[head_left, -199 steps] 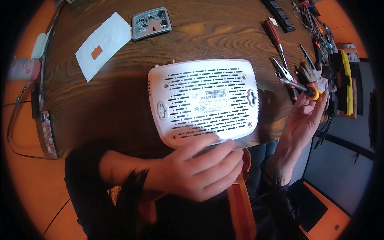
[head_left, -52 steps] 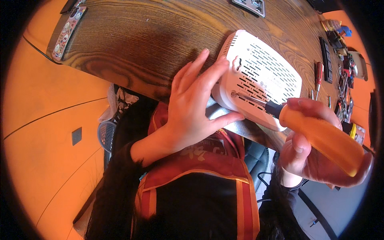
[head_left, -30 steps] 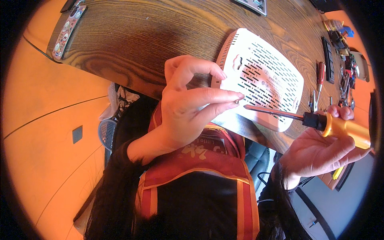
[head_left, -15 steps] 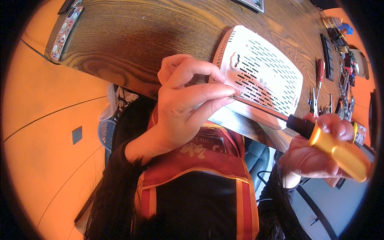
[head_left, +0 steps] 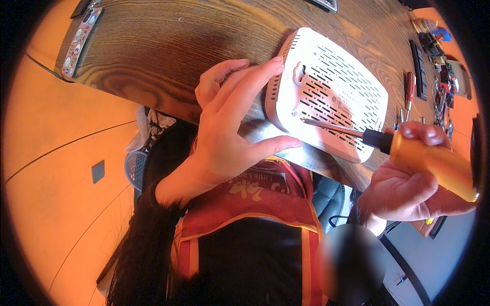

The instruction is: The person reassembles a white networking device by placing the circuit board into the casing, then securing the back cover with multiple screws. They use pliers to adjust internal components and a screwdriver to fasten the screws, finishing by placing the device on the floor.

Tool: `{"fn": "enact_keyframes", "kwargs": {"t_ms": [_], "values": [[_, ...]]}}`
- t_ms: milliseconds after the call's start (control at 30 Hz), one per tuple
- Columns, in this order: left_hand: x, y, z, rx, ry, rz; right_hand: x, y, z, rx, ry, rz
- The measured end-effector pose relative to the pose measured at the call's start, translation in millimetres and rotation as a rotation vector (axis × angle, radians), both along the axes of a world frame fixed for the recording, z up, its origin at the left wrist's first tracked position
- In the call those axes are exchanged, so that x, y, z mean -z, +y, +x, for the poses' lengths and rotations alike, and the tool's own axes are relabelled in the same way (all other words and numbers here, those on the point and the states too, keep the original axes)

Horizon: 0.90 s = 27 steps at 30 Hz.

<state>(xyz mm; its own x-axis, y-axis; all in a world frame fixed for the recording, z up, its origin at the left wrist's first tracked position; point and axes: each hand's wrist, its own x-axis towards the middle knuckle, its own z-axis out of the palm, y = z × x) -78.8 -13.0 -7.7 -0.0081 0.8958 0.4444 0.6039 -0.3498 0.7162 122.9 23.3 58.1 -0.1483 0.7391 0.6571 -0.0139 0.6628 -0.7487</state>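
A white plastic box with rows of vent slots, router-like, lies on the wooden table near its front edge. My left hand is open around the box's left corner, thumb and fingers spread wide, the fingertips at its upper left side. In my right hand is a screwdriver with a yellow handle and black collar. Its metal shaft points left across the slotted face, and the tip is close to a round screw hole at the near left corner. Whether a screw is on the tip I cannot tell.
A red-handled screwdriver lies right of the box, beside a long black strip. Assorted tools and parts crowd the table's right edge. A sticker-covered phone-like object lies at the far left. A blue basket stands below the table.
My left fingers have let go of the screwdriver tip and spread apart toward the box's side. The screwdriver now lies over the slotted face, its tip near the corner hole.
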Motion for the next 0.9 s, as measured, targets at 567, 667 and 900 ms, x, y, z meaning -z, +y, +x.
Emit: {"fn": "enact_keyframes", "kwargs": {"t_ms": [567,667,900], "values": [[2,-3,2,0.04,0.057,-0.062,-13,19,-16,-0.061,-0.364,0.161],[3,-4,3,0.038,0.06,-0.085,-14,29,-17,-0.157,-0.332,0.123],[5,-3,4,0.035,0.032,-0.042,-8,21,-17,-0.049,-0.303,0.095]]}}
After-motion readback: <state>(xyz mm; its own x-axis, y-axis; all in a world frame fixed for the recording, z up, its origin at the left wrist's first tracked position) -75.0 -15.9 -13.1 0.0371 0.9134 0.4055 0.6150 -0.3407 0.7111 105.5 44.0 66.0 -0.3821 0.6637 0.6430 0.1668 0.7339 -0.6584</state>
